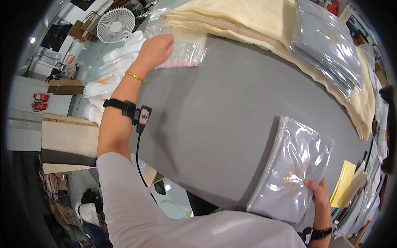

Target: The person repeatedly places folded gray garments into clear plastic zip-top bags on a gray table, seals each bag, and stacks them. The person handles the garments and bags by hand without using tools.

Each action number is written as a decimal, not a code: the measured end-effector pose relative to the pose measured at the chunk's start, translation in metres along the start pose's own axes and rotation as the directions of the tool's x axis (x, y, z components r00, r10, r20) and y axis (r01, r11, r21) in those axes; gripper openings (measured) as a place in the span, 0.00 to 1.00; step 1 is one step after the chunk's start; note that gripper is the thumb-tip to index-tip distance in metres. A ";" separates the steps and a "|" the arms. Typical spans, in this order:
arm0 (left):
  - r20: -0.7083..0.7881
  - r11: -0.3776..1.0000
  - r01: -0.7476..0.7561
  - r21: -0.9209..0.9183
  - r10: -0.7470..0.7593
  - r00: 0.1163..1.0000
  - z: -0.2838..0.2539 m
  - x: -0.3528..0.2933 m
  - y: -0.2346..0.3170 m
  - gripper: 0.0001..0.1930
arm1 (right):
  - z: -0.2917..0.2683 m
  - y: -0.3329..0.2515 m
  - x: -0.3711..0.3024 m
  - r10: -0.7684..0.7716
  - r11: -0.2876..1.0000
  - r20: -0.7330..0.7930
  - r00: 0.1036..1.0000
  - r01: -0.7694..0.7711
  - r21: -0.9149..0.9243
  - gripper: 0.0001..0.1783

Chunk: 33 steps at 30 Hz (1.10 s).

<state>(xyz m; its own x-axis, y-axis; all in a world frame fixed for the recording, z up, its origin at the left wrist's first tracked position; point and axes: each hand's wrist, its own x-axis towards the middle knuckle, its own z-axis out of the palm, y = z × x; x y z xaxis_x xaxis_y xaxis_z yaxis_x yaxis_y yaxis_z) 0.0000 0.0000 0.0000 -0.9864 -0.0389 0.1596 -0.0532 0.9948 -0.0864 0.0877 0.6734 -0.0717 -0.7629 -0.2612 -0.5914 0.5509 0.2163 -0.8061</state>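
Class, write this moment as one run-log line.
left hand: at clear plastic | right hand: gripping wrapped grey pack | cream cloth stack: far side of grey table

Bright light, glare, warped edges.

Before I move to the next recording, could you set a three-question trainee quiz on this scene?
1. Which hand touches the grey plastic-wrapped bundle? A) left B) right
2. True or false: the white fan shows at the picture's upper right.
3. Fill in: a ____-coloured bangle circles the left wrist.
Key: 1. B, the right hand; 2. False, it is at the upper left; 3. gold.
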 end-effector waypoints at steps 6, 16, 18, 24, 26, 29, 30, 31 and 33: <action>-0.169 0.961 -0.249 -0.117 0.228 0.959 -0.043 -0.078 0.148 0.08 | 0.003 0.006 -0.009 -0.017 0.992 -0.024 1.000 0.020 0.122 0.27; -0.232 0.669 -0.330 -0.666 0.234 0.944 0.027 -0.218 0.307 0.05 | 0.002 -0.018 -0.082 -0.318 0.914 0.168 0.933 0.255 0.316 0.30; -0.162 0.634 -0.203 -0.746 0.123 0.979 0.032 -0.223 0.304 0.05 | 0.014 0.002 -0.077 -0.262 0.936 0.211 0.942 0.195 0.292 0.27; -0.004 0.750 0.033 -0.661 -0.048 0.999 0.003 -0.224 0.282 0.09 | 0.058 0.040 -0.067 -0.005 0.990 0.352 0.936 -0.045 0.134 0.22; 0.003 0.837 -0.032 -0.546 0.041 0.999 -0.001 -0.224 0.285 0.12 | 0.065 0.039 -0.061 -0.006 0.984 0.381 0.925 -0.063 0.169 0.21; -0.161 0.896 -0.222 -0.385 0.171 0.972 0.003 -0.237 0.295 0.16 | 0.075 0.033 -0.047 -0.069 0.972 0.362 0.930 -0.018 0.232 0.21; -0.246 0.911 -0.250 -0.327 0.174 0.954 0.004 -0.249 0.296 0.18 | 0.077 0.032 -0.043 -0.051 0.967 0.262 0.964 -0.017 0.252 0.21; -0.337 0.927 -0.276 -0.255 0.183 0.924 0.006 -0.261 0.296 0.19 | 0.080 0.032 -0.038 -0.069 0.952 0.210 0.975 0.001 0.305 0.22; -0.250 0.967 -0.053 -0.251 -0.011 0.968 0.010 -0.289 0.294 0.21 | 0.085 0.032 -0.031 -0.080 0.926 0.146 0.986 0.019 0.376 0.23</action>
<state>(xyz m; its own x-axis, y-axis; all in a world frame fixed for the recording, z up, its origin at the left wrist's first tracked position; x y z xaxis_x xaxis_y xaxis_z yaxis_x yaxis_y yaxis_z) 0.2674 0.3032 -0.0815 -0.9156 -0.0255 0.4013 0.0403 0.9871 0.1548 0.1575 0.6082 -0.0809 -0.7468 -0.4118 -0.5222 0.6230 -0.1584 -0.7660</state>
